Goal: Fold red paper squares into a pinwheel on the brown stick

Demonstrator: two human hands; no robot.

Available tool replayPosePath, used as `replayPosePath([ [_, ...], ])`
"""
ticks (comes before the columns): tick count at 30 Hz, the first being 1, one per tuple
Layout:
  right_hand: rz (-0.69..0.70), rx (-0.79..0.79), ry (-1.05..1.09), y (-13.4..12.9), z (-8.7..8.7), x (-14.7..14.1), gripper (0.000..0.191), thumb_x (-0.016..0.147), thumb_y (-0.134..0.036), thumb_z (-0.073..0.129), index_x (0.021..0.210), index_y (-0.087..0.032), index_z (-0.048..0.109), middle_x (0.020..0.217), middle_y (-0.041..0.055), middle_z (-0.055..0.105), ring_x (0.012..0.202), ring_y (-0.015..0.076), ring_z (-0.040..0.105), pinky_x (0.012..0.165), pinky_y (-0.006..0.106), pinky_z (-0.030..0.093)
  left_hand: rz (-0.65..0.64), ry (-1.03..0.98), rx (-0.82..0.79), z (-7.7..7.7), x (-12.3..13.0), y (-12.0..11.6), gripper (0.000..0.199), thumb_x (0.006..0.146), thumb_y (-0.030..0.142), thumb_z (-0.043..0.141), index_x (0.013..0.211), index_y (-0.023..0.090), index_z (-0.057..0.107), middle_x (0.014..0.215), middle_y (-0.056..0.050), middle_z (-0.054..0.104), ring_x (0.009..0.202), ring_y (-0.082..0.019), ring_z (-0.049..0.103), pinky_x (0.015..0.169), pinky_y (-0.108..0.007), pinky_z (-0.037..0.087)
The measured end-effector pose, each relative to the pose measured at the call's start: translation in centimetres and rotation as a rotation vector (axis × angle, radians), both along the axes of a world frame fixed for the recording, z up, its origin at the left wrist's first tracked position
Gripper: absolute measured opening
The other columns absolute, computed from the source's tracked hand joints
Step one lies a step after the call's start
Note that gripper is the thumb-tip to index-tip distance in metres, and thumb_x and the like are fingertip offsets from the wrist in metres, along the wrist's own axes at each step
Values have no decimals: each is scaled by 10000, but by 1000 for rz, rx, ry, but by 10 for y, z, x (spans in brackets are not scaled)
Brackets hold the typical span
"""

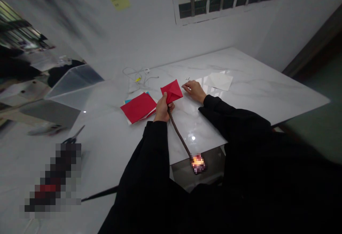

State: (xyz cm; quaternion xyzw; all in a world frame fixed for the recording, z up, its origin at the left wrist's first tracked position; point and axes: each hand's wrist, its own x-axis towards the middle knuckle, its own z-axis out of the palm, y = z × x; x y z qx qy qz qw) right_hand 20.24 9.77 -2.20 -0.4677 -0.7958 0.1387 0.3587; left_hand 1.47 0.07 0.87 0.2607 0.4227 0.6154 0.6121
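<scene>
My left hand [162,110] grips a folded red paper [172,90], shaped like a small envelope with crossing creases, thumb on top. From beneath that hand a thin brown cord or stick [178,132] runs down past the table edge to a blurred-out bright patch [198,164]; whether the hand holds it too, I cannot tell. Just right of the red paper is my right hand [195,90], its thumb and fingers pinched together; anything between them is too small to make out. A stack of red paper sheets [139,107], with blue and white edges showing, lies left of my left hand.
White sheets [219,81] lie to the right on the marble-patterned table [262,80]. Tiny pale bits [187,79] are behind my right hand. A thin cable [144,80] lies near the wall. Scissors [73,137] and a clear plastic bin [77,84] are at left.
</scene>
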Motion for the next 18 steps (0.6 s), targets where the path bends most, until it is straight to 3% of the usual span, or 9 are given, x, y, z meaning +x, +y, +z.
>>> replayPosePath([
  [4, 85, -324, 588, -23, 2, 1, 542, 1101, -602, 443, 1121, -173, 774, 988, 85, 785, 833, 175, 708, 811, 316, 592, -10, 129, 24, -1, 4, -1, 436, 933, 444, 814, 763, 205, 492, 548, 100, 409, 403, -34, 330, 418, -161, 299],
  [6, 187, -462, 771, -34, 2, 0, 566, 981, -714, 615, 1133, -187, 753, 990, 72, 790, 806, 164, 719, 756, 294, 609, -33, 185, 27, -1, 6, -2, 428, 920, 444, 826, 761, 203, 511, 539, 96, 411, 398, -38, 323, 411, -165, 284],
  [10, 311, -538, 877, -45, -4, -3, 627, 672, -595, 957, 1091, -176, 752, 1020, 81, 815, 896, 219, 760, 818, 344, 643, -94, 274, 49, -3, 8, -2, 399, 937, 451, 799, 776, 194, 540, 527, 94, 406, 398, -39, 307, 405, -166, 263],
  [18, 208, -571, 1037, -32, -14, -1, 413, 785, -444, 904, 1047, -169, 745, 1042, 82, 817, 898, 201, 758, 826, 344, 653, -127, 372, 81, -4, 0, 1, 316, 791, 260, 888, 816, 180, 583, 646, 94, 434, 426, -21, 322, 410, -179, 264],
])
